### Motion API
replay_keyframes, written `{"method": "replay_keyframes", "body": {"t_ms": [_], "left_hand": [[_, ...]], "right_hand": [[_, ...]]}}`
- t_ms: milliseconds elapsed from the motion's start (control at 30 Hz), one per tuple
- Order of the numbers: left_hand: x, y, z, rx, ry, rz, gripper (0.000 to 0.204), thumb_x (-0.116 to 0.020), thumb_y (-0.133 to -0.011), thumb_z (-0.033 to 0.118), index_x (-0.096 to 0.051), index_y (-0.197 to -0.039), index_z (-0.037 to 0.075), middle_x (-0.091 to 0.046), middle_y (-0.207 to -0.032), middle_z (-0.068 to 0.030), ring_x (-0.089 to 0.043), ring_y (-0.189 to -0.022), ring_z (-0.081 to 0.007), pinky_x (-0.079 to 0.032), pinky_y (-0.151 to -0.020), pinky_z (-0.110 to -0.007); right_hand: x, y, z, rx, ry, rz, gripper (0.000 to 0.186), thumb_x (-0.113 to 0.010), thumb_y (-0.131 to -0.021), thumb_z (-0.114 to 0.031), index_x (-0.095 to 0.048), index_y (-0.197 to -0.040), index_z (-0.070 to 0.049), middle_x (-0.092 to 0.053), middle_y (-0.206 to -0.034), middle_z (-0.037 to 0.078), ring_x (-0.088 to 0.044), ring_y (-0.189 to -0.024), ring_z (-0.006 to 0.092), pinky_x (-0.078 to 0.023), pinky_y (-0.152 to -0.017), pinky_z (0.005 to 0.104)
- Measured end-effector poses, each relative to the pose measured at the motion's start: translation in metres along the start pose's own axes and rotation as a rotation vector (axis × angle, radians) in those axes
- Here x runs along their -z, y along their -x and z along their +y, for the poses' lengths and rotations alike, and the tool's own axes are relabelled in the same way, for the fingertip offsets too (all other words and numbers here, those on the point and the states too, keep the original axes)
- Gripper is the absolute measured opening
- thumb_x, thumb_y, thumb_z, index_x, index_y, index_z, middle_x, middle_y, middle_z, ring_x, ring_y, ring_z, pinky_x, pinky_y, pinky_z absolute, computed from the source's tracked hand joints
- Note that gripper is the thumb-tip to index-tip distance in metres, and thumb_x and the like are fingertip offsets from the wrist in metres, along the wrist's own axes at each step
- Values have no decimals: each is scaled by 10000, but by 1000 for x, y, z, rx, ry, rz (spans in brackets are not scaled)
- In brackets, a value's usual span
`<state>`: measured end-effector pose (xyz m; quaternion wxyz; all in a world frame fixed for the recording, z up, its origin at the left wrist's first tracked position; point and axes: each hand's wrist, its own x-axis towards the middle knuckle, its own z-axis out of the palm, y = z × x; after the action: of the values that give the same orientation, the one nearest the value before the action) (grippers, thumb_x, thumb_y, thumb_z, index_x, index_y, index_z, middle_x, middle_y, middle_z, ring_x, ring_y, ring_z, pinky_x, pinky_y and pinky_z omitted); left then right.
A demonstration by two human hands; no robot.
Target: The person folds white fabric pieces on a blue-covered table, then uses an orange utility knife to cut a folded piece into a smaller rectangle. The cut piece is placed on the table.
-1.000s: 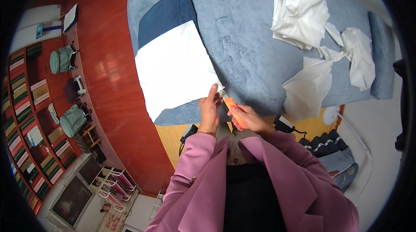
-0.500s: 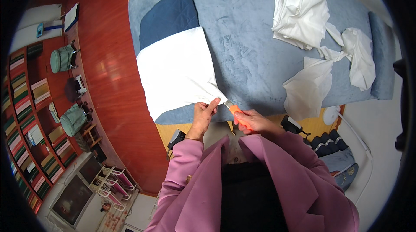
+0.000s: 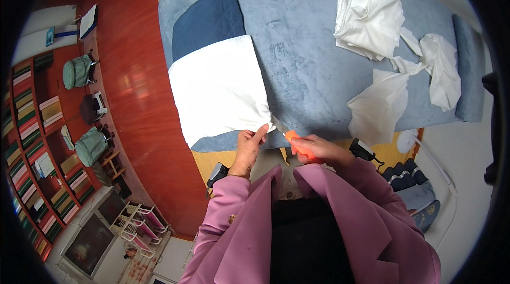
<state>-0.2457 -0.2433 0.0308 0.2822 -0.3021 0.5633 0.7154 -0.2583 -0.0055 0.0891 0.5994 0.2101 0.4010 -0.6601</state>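
Observation:
A white cloth (image 3: pixel 218 87) lies over the near part of a dark blue quilted pad (image 3: pixel 210 24) on the bed's left side. My left hand (image 3: pixel 249 148) pinches the cloth's near right corner between thumb and fingers. In my right hand (image 3: pixel 319 148) is an orange-handled tool (image 3: pixel 298 142), gripped by its handle. Its slim metal blade points at the pinched corner and appears to touch it. Whether it is a knife or scissors I cannot tell, because my fingers cover part of the handle.
A blue-grey cover (image 3: pixel 303 34) spreads over the bed. Folded white cloth (image 3: pixel 366 13) sits at the far right, with crumpled white pieces (image 3: pixel 443 71) and a flat scrap (image 3: pixel 380 106) nearer. A white lamp stand (image 3: pixel 433 156) rises at right; a bookcase (image 3: pixel 40 140) stands far left.
The cloth corner has shifted slightly down and left, bunching beside the blade. My right hand has moved slightly right with the orange-handled tool. My left hand keeps its pinch.

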Motion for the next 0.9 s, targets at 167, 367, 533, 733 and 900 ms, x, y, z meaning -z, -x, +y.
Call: {"method": "replay_keyframes", "body": {"t_ms": [167,367,533,733,900], "left_hand": [[4,4,-3,-6,-21,37,253,-757,-874,216,-612,-698,105,-540,-629,33,-439,-563,-75,-323,-539,-258],[-1,2,-7,-32,-4,36,239,-772,-863,218,-629,-714,99,-545,-640,51,-433,-563,-57,-319,-528,-245],[-10,10,-9,-18,-21,-5,233,-770,-865,222,-643,-723,88,-548,-643,53,-436,-565,-56,-329,-532,-244],[-12,19,-14,-29,-91,117,172,-755,-876,197,-668,-788,77,-556,-678,60,-441,-604,-51,-334,-556,-238],[-11,21,-18,-81,-39,101,130,-721,-901,162,-672,-822,71,-547,-707,71,-433,-647,-47,-343,-602,-229]], "right_hand": [[0,9,-10,20,30,-42,417,-505,-979,-466,-584,-891,-66,-515,-694,-34,-410,-535,41,-312,-506,213],[-1,12,-6,-51,29,-12,408,-495,-994,-455,-578,-915,-63,-526,-701,-11,-429,-534,55,-339,-523,216],[4,-17,-7,-15,-130,-39,429,-508,-997,-465,-546,-935,-42,-493,-683,-10,-441,-523,74,-363,-494,221],[11,-21,-12,-12,-260,56,424,-555,-983,-455,-536,-942,-34,-483,-691,-1,-411,-512,72,-362,-468,224],[7,-18,-23,17,-248,112,417,-526,-996,-457,-544,-927,-46,-460,-674,-15,-397,-513,61,-341,-474,215]]}}
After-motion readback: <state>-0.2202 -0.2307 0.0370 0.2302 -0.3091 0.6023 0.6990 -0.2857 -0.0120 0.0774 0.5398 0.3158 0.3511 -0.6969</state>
